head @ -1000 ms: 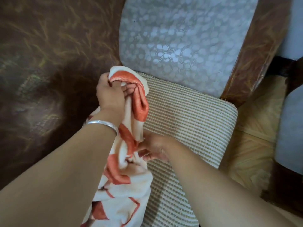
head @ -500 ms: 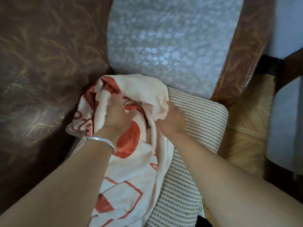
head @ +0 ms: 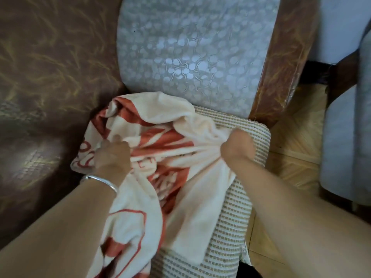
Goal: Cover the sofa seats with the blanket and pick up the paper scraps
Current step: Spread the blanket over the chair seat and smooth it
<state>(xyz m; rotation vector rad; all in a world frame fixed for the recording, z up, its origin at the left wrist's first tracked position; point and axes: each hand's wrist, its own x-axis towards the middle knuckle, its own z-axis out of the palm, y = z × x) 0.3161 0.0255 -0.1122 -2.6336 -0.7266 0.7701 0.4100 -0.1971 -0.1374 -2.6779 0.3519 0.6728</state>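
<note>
Head view: left hand (head: 112, 155) has its fingers curled, gripping a bunch of the blanket (head: 160, 121). Right hand (head: 236, 145) is fisted on a gathered fold of it. Blanket lies crumpled between and under both hands on the woven seat cushion (head: 230, 213), trailing down past the left wrist. Cushion is bare just right of the right hand. Grey backrest (head: 190, 57) sits beyond both hands. Silver bracelet (head: 100, 180) on the left wrist.

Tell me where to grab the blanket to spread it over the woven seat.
Probably grip the blanket at its cream right-hand border, where the right hand bunches it, coming from above and pulling toward the bare seat mat. Folds fan out from that spot; the left hand holds the other side.
</note>
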